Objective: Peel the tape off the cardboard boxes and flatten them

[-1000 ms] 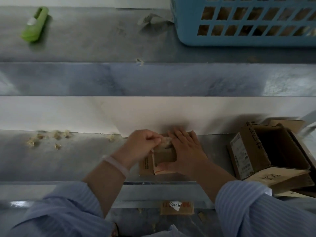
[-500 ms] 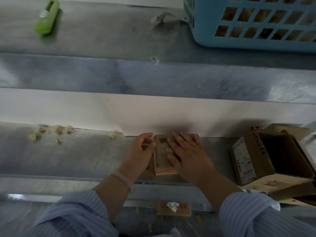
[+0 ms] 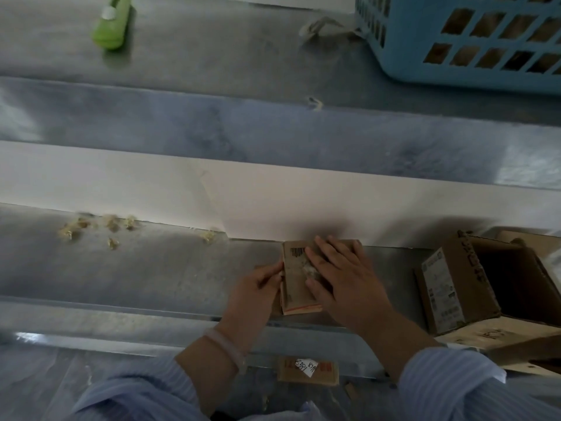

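A small flattened cardboard box [image 3: 296, 281] with a barcode lies on the metal bench [image 3: 151, 268] near its front edge. My right hand [image 3: 340, 275] lies flat on top of it, fingers spread, pressing it down. My left hand [image 3: 258, 287] grips the box's left edge with curled fingers. A piece of tape shows on the box just under my right fingertips. At the right stands an open cardboard box [image 3: 473, 284] tipped on its side, with flat cardboard [image 3: 510, 338] under it.
Scraps of peeled tape [image 3: 91, 227] lie on the bench at the left. On the upper shelf sit a green cutter [image 3: 113, 21], a crumpled tape strip [image 3: 321, 25] and a blue plastic basket [image 3: 461, 38]. A small labelled carton [image 3: 308, 367] lies below the bench edge.
The box was folded flat: my left hand left the tape on top and went to the left edge. My right hand spread flat over the box.
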Demonstrator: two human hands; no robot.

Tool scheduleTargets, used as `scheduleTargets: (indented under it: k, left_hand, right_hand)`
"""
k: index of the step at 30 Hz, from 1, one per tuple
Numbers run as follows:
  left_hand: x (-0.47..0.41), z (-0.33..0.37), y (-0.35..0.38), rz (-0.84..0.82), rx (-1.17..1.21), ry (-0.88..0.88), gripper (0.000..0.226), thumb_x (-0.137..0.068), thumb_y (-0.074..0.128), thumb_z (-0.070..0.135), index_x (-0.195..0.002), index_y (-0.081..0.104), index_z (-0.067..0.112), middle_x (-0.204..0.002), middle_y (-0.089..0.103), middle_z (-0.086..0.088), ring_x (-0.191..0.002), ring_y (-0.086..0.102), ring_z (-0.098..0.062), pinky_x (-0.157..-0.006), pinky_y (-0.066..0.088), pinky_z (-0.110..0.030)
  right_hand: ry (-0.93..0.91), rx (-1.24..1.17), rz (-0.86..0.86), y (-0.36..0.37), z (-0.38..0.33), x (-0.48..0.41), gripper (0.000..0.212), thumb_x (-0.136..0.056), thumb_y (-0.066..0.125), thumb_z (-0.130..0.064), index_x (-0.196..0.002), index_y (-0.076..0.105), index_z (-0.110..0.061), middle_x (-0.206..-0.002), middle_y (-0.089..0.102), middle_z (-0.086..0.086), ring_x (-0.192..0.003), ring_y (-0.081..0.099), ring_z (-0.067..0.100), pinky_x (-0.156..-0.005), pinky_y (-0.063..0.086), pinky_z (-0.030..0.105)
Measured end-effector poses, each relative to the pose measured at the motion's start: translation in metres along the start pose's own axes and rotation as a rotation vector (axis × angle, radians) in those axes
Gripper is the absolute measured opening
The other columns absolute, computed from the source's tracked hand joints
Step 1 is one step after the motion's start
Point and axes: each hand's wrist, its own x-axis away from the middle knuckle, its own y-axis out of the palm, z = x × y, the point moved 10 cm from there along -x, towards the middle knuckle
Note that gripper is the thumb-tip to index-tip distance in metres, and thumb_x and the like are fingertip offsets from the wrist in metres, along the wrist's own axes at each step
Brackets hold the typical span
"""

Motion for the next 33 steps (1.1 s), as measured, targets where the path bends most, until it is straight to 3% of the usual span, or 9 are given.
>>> scheduleTargets:
  k: [3,6,13,18,21,24,27,30,33]
  left_hand:
    - [-0.009,-0.006,-0.002,0.052,0.072,-0.098,0.019,-0.092,0.059,0.006,-0.102,0.073,0.016,-0.084,0.074,0.004,-0.073,0.069,-0.003,-0.065,0.054,-0.015]
    - [-0.014,0.000,-0.002,0.079,0.106,-0.115,0.012,-0.089,0.064,0.004,-0.087,0.069,0.014,-0.071,0.070,0.005,-0.059,0.066,-0.002,-0.057,0.054,-0.016]
    - [-0.018,-0.002,0.000,0.040,0.074,-0.179,0.015,-0.093,0.057,0.002,-0.085,0.057,0.015,-0.085,0.065,-0.010,-0.078,0.064,-0.025,-0.079,0.056,-0.043]
    - [-0.015,0.010,-0.005,-0.050,0.323,-0.200,0.015,-0.094,0.048,-0.008,-0.097,0.051,0.007,-0.088,0.055,-0.016,-0.076,0.058,-0.019,-0.078,0.057,-0.038]
    - [-0.016,0.027,-0.011,-0.055,0.315,-0.121,0.018,-0.090,0.054,-0.010,-0.097,0.054,0.006,-0.084,0.057,-0.014,-0.073,0.060,-0.017,-0.070,0.058,-0.031]
    - [-0.017,0.042,-0.013,-0.063,0.165,-0.027,0.023,-0.083,0.064,-0.009,-0.095,0.062,0.010,-0.078,0.064,-0.007,-0.073,0.063,-0.015,-0.075,0.059,-0.034]
    - [-0.013,0.062,-0.014,-0.035,-0.057,0.131,0.023,-0.082,0.069,-0.001,-0.090,0.066,0.020,-0.073,0.067,0.005,-0.073,0.064,-0.010,-0.072,0.056,-0.024]
    - [0.003,0.102,-0.003,0.018,-0.488,0.487,0.018,-0.083,0.067,0.008,-0.090,0.066,0.025,-0.078,0.066,0.012,-0.079,0.060,-0.002,-0.070,0.047,-0.014]
    - [0.011,0.115,0.011,-0.031,-0.487,0.584,0.025,-0.084,0.064,0.004,-0.097,0.065,0.025,-0.080,0.063,0.011,-0.081,0.058,-0.001,-0.070,0.044,-0.009]
  right_hand:
    - [-0.002,-0.003,0.011,-0.002,-0.001,0.001,0.062,-0.095,0.025,-0.058,-0.145,0.044,-0.026,-0.155,0.036,-0.002,-0.145,0.029,0.019,-0.115,0.020,0.053]
    - [0.002,-0.008,0.000,-0.001,0.000,0.000,0.062,-0.095,0.026,-0.058,-0.145,0.044,-0.026,-0.155,0.037,-0.002,-0.144,0.029,0.018,-0.116,0.022,0.053]
    - [0.015,-0.018,-0.022,0.002,0.004,-0.003,0.064,-0.093,0.023,-0.061,-0.146,0.041,-0.029,-0.157,0.032,-0.005,-0.146,0.024,0.016,-0.118,0.014,0.049]
    - [0.016,-0.018,-0.018,-0.001,0.002,-0.002,0.066,-0.092,0.021,-0.063,-0.147,0.040,-0.030,-0.157,0.031,-0.005,-0.146,0.023,0.016,-0.118,0.009,0.047]
    - [0.020,-0.041,-0.011,-0.003,0.001,-0.002,0.068,-0.091,0.021,-0.064,-0.147,0.039,-0.030,-0.157,0.032,-0.005,-0.146,0.024,0.015,-0.119,0.011,0.047]
    - [0.020,-0.052,-0.024,-0.003,0.002,-0.002,0.070,-0.090,0.019,-0.066,-0.149,0.036,-0.030,-0.157,0.030,-0.006,-0.147,0.022,0.016,-0.120,0.013,0.048]
    - [0.030,-0.043,-0.007,-0.002,0.003,-0.003,0.067,-0.091,0.025,-0.062,-0.145,0.043,-0.028,-0.155,0.035,0.001,-0.144,0.029,0.021,-0.117,0.021,0.051]
    - [0.041,-0.043,0.109,-0.010,0.005,-0.001,0.053,-0.096,0.031,-0.050,-0.135,0.057,-0.025,-0.139,0.049,0.007,-0.130,0.041,0.028,-0.110,0.032,0.052]
    - [0.038,-0.110,0.247,-0.022,0.006,0.000,0.044,-0.094,0.042,-0.041,-0.127,0.065,-0.024,-0.116,0.056,0.006,-0.111,0.046,0.028,-0.100,0.042,0.046]
